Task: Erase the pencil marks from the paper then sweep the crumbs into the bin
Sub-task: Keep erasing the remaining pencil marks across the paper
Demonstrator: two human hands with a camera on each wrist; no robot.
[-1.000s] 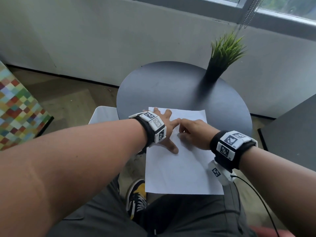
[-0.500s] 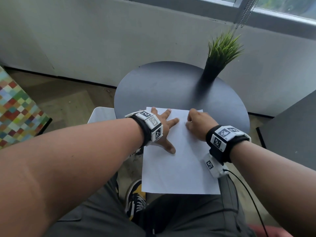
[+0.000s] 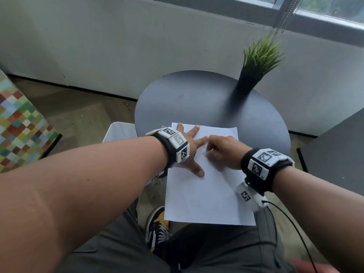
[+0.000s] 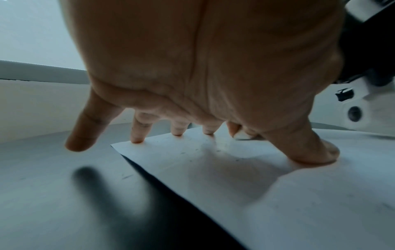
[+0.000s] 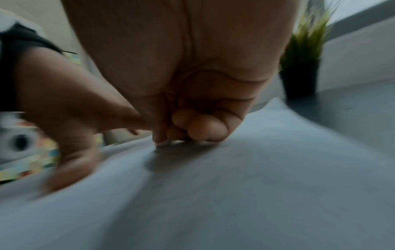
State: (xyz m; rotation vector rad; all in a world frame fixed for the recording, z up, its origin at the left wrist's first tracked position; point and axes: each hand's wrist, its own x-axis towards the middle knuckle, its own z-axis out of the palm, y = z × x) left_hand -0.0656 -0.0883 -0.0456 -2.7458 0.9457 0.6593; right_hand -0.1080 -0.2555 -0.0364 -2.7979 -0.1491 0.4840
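A white sheet of paper lies on the round black table, its near part hanging over the table's edge above my lap. My left hand presses flat on the sheet's far left corner with fingers spread. Small dark crumbs speckle the paper beside those fingers. My right hand is curled, and its fingertips pinch a small white eraser against the paper, just right of the left index finger. The eraser shows behind the left thumb.
A white bin stands on the floor at the table's left edge. A potted green plant sits at the table's far right. A dark tabletop lies to the right and a checkered multicoloured block to the left.
My right hand with the eraser moved away to the upper right of the paper, then came back left to the left index fingertip. The left hand stays pressed in place.
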